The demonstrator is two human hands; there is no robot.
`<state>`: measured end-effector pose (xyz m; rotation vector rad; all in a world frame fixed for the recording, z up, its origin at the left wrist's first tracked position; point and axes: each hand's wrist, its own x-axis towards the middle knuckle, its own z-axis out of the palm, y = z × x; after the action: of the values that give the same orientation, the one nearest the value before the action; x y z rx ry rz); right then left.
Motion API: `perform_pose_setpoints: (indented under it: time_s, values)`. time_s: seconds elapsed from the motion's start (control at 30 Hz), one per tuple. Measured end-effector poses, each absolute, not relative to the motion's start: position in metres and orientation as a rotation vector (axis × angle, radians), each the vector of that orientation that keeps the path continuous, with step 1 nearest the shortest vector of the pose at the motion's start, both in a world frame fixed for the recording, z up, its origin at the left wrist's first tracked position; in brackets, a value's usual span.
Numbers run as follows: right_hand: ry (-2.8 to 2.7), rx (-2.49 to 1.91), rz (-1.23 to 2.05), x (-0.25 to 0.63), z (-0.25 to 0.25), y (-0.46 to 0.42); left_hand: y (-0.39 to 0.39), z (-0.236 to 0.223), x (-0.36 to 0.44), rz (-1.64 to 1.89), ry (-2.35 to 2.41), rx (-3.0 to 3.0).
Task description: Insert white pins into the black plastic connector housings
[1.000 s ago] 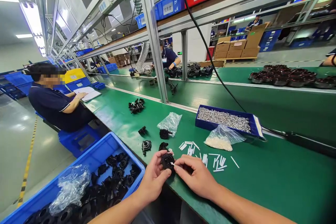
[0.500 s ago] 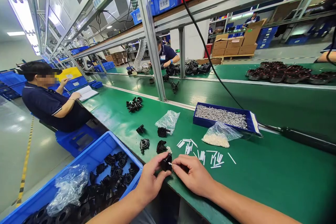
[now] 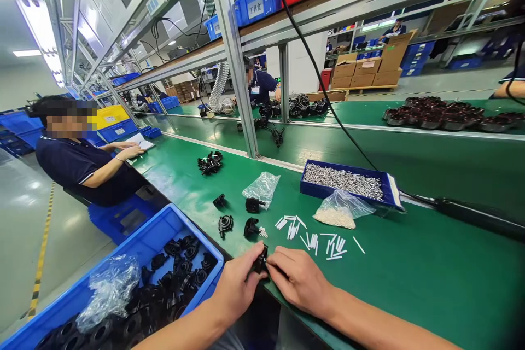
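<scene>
My left hand is closed around a small black plastic part at the near edge of the green bench. My right hand pinches against the same part from the right; what its fingertips hold is hidden. Just beyond the hands lie several short white pins, a few tiny white beads and three loose black parts. A clear bag of white bits sits behind the pins.
A blue bin of black parts with a plastic bag stands at my lower left. A blue tray of metal screws and a black cabled tool lie to the right. A seated person works at the left; another pile of black parts lies farther back.
Both hands drew the black part nearer to the bench edge and tilted it edge-on. The white pin seen at my right fingertips earlier is no longer visible. The seated person shifted an arm.
</scene>
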<state>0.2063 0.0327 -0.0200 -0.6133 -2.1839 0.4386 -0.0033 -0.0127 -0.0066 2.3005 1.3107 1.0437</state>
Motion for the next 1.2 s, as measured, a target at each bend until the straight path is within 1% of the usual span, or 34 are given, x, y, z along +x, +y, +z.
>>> perform_pose_setpoints:
  time_s: [0.13,0.27,0.33,0.47,0.57,0.67,0.77,1.0,1.2]
  values:
    - [-2.159,-0.611,0.503,0.205,-0.019,0.032,-0.014,-0.008,-0.003,1.013,1.325,2.293]
    - [-2.161,-0.699,0.525,0.208,-0.017,0.038,-0.006,0.016,-0.002,1.031,1.399,2.1]
    - [-2.207,-0.776,0.469,0.21,-0.018,0.043,0.01,0.033,-0.009,1.19,1.441,1.901]
    - [-2.38,-0.987,0.196,0.21,-0.025,0.05,0.074,0.061,-0.045,1.612,1.522,1.39]
    - [-2.427,-1.112,0.043,0.208,-0.028,0.051,0.124,0.073,-0.08,1.655,1.62,1.282]
    - [-2.427,-1.216,-0.023,0.209,-0.028,0.051,0.152,0.077,-0.104,1.664,1.666,1.306]
    - [-2.425,-1.266,-0.04,0.211,-0.027,0.053,0.157,0.074,-0.114,1.647,1.74,1.4]
    - [-2.456,-1.254,-0.06,0.209,-0.021,0.055,0.156,0.059,-0.108,1.405,1.791,1.843]
    - [-2.433,-1.312,-0.075,0.21,-0.019,0.052,0.162,0.062,-0.098,1.247,1.805,2.014]
